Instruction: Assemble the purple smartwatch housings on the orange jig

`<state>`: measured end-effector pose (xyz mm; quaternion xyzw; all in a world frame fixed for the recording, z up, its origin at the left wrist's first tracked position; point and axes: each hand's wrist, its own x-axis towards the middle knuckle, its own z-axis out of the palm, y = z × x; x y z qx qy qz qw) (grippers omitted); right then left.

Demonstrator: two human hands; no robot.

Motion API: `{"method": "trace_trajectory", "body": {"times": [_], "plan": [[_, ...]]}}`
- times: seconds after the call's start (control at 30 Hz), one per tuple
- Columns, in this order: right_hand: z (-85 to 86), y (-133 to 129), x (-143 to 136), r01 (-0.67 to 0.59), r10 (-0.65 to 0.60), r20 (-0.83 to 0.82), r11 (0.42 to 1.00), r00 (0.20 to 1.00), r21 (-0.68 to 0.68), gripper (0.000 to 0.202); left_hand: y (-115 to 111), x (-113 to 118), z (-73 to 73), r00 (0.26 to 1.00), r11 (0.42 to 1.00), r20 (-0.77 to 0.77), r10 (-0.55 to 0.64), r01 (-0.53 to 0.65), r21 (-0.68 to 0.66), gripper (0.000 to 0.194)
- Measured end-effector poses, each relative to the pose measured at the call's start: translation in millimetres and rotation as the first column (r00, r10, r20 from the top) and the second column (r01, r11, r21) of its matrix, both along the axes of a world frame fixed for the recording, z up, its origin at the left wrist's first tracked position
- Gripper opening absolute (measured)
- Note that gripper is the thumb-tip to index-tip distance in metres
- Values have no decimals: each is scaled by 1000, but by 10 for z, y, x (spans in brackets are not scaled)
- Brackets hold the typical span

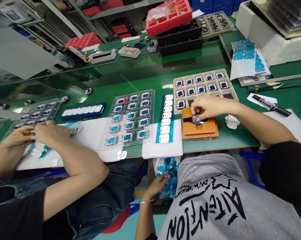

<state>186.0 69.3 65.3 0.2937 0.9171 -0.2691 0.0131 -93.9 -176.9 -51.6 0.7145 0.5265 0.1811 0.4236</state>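
Observation:
My right hand (210,107) is at the orange fixture block (200,132), its fingers closed on a small square part with a shiny face (197,120) that sits on the block's top. My left hand (160,184) is below the table edge, over crumpled blue film scraps (170,166); its fingertips are pinched together, and what is between them is too small to make out. Left of the block lies a blue sheet of white stickers (165,120) on white foam. Behind the block, a beige tray (174,104) holds square framed parts in its compartments.
A clear tray (153,100) of similar framed parts lies left of the stickers. Further left, a co-worker's hands (44,133) handle a small piece. A black marker (271,105) and crumpled white paper (231,122) lie to the right. Red and black trays (179,43) stack behind.

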Motion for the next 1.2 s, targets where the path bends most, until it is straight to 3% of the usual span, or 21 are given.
{"method": "trace_trajectory", "body": {"times": [0.07, 0.13, 0.23, 0.3, 0.33, 0.4, 0.5, 0.6, 0.67, 0.73, 0.8, 0.87, 0.93, 1.0, 1.03, 1.07, 1.13, 1.2], "plan": [[-4, -24, -4, -21, 22, -5, 998, 1000, 54, 15, -52, 95, -14, 995, 997, 62, -78, 79, -16, 32], [-4, -56, 5, -52, 52, 7, 992, 999, 113, 8, 118, 96, 201, 982, 988, 120, -148, 141, 69, 29], [-16, -86, 67, -81, 85, -16, 985, 996, 154, 11, 715, 159, 679, 965, 904, 160, -208, 127, 409, 13], [-39, -78, 142, -56, 73, -109, 987, 991, 149, 14, 1229, 310, 888, 971, 824, 174, -163, 36, 566, 18], [-56, -66, 184, -15, 42, -182, 989, 982, 149, 15, 1481, 407, 929, 963, 825, 225, -146, -7, 565, 19], [-100, -38, 264, 121, -50, -375, 978, 926, 169, 15, 1913, 605, 894, 882, 885, 441, -166, -64, 462, 24], [-201, -17, 334, 275, -100, -627, 943, 772, 188, 21, 2256, 809, 684, 743, 963, 644, -184, 3, 271, 43], [-342, -55, 289, 244, -83, -711, 961, 698, 128, 28, 2258, 838, 499, 711, 966, 682, -171, -14, 258, 49], [-431, -108, 201, 217, -168, -727, 976, 666, -26, 34, 2178, 807, 449, 712, 942, 671, -209, -38, 334, 43], [-474, -171, 114, 186, -307, -700, 951, 645, -246, 43, 2109, 795, 449, 717, 903, 639, -280, -29, 429, 40], [-437, -225, 101, 169, -378, -642, 916, 667, -364, 50, 2077, 815, 466, 722, 865, 612, -324, -35, 500, 45], [-318, -238, 240, 210, -355, -579, 929, 734, -304, 51, 2071, 852, 478, 733, 847, 603, -313, -72, 527, 53], [-162, -188, 588, 277, -329, -522, 944, 787, -179, 46, 2067, 887, 481, 752, 838, 594, -287, -103, 536, 61], [-58, -78, 1126, 327, -354, -513, 934, 782, -147, 45, 2054, 911, 486, 767, 822, 577, -281, -118, 557, 62], [-49, -8, 1431, 347, -366, -493, 928, 789, -134, 51, 2045, 920, 492, 766, 809, 573, -291, -122, 575, 60], [-72, 66, 1731, 403, -368, -571, 912, 734, -70, 66, 2035, 928, 499, 760, 795, 572, -309, -124, 594, 58], [-178, 201, 2223, 507, -488, -551, 852, 677, -131, 75, 2020, 943, 512, 741, 771, 572, -352, -117, 626, 53], [-268, 274, 2454, 561, -614, -519, 779, 594, -280, 68, 2010, 955, 518, 740, 744, 553, -384, -108, 660, 50]]}}
